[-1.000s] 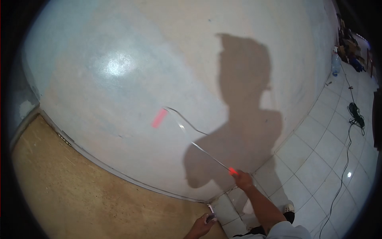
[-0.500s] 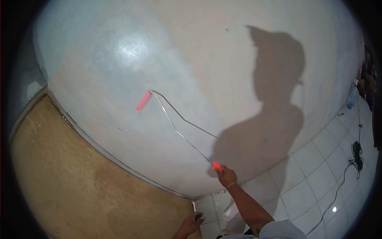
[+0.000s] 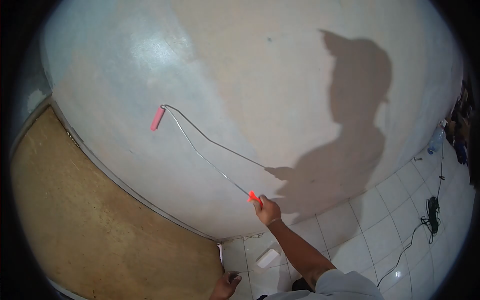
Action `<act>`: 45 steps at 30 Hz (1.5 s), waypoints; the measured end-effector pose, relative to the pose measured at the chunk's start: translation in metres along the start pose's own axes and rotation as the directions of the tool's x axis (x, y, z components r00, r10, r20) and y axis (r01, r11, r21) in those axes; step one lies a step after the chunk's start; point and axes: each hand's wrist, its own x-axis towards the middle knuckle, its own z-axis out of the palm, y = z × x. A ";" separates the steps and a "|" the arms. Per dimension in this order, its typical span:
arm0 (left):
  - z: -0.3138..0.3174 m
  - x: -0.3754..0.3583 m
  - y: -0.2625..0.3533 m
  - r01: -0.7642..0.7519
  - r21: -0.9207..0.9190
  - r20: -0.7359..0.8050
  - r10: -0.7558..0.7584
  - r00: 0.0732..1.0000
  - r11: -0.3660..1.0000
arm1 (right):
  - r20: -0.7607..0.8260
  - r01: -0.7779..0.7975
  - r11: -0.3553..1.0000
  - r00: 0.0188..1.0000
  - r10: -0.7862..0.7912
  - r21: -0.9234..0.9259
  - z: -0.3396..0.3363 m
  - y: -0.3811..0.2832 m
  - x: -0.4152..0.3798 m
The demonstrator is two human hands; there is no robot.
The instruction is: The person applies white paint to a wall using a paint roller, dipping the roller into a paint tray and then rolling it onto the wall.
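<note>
My right hand is closed round the orange handle of a paint roller. From the handle a long, bent metal rod runs up and left to a small pink roller sleeve, which lies against the pale wall. Low in the view, near the brown door, is my left hand, its fingers curled. Something dark shows between its thumb and fingers, too small to make out. A white block-like object lies on the tiled floor between my two arms.
At the left stands a brown door with a grey frame. White tiles meet the wall's foot. To the right are a coiled dark cable, a clear plastic bottle and a dark cluttered pile. My shadow covers part of the wall.
The roller sleeve and my right hand have shifted left and slightly up in view. The camera has turned a little, so more of the white object on the floor shows. Both hands keep their grip.
</note>
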 end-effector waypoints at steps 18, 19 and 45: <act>0.024 -0.104 -0.120 0.103 0.046 0.031 -0.104 0.994 0.994 | 0.076 -0.763 0.620 0.617 0.783 -0.184 -0.092 0.232 -0.371; 0.028 -0.112 -0.123 0.126 0.059 0.082 -0.130 0.988 0.990 | 0.115 -0.834 0.544 0.533 0.838 -0.095 -0.106 0.198 -0.379; 0.331 -0.572 -0.077 0.617 -0.668 -0.337 -0.908 0.248 0.417 | 0.917 -0.102 0.920 0.100 0.387 -0.378 -0.178 0.212 -0.507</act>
